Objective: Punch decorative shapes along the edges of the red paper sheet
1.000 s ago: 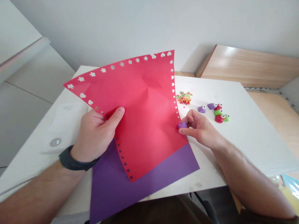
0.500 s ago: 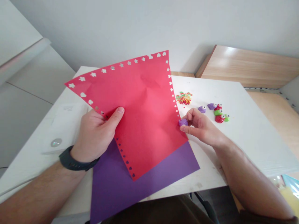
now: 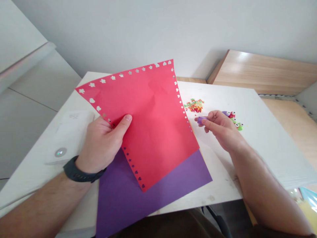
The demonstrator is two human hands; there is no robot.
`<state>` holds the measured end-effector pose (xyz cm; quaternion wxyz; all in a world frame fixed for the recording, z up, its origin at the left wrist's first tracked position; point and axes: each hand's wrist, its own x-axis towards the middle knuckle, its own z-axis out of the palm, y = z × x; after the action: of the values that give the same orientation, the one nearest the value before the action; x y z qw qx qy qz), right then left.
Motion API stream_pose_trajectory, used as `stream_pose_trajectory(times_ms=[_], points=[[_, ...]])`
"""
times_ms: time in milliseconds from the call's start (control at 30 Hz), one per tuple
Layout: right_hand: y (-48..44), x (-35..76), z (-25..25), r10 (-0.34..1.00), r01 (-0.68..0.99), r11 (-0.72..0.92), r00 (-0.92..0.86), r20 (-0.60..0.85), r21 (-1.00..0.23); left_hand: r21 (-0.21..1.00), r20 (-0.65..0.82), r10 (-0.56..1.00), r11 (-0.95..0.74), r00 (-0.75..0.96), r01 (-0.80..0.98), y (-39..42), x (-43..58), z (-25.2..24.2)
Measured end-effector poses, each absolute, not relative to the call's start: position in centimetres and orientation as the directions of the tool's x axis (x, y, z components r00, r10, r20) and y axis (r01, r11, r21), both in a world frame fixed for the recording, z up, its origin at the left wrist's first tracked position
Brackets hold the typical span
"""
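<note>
Pinching the red paper sheet (image 3: pixel 153 112) in the left grip (image 3: pixel 101 143), punched edge (image 3: pixel 182 109) left free, and a small purple craft punch (image 3: pixel 201 120) in the right grip (image 3: pixel 221 130), both closed, above the table (image 3: pixel 223 188).

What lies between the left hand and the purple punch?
In the head view: the red sheet the left hand grips, then a strip of white board before the punch.
</note>
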<state>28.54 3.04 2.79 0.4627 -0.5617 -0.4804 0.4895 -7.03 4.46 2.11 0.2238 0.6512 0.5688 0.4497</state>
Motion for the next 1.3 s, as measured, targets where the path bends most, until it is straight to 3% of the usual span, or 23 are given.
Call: stream_pose_trajectory(times_ms=[300, 400, 533, 733, 867, 1133, 1300], points=[[3.3, 28.8, 2.4, 0.992, 0.118, -0.11, 0.073, -0.102, -0.987, 0.854, 0.282, 0.957, -0.217, -0.07, 0.474, 4.3, -6.8, 2.5], [3.5, 29.1, 1.7, 0.997, 0.274, -0.045, 0.074, -0.025, -0.961, 0.861, 0.27, 0.961, -0.211, -0.063, 0.464, 4.2, -6.7, 2.6], [3.6, 29.3, 0.8, 0.993, 0.623, 0.007, 0.086, 0.078, -0.782, 0.864, 0.266, 0.962, -0.211, -0.058, 0.458, 4.2, -6.6, 2.7], [3.1, 28.6, 1.4, 0.992, 0.792, 0.073, 0.008, 0.13, -0.607, 0.84, 0.259, 0.964, -0.192, -0.065, 0.507, 4.1, -6.7, 2.8], [3.0, 28.4, 1.5, 0.983, 0.838, 0.09, 0.012, 0.184, -0.539, 0.848, 0.255, 0.965, -0.197, -0.053, 0.492, 4.1, -6.8, 2.7], [3.4, 29.1, 1.2, 0.976, 0.789, 0.036, 0.104, 0.19, -0.613, 0.841, 0.251, 0.967, -0.197, -0.041, 0.504, 4.2, -6.8, 2.7], [3.6, 29.6, 1.1, 0.975, 0.831, 0.025, 0.104, 0.198, -0.556, 0.838, 0.238, 0.97, -0.177, -0.054, 0.516, 4.2, -6.9, 2.7]])
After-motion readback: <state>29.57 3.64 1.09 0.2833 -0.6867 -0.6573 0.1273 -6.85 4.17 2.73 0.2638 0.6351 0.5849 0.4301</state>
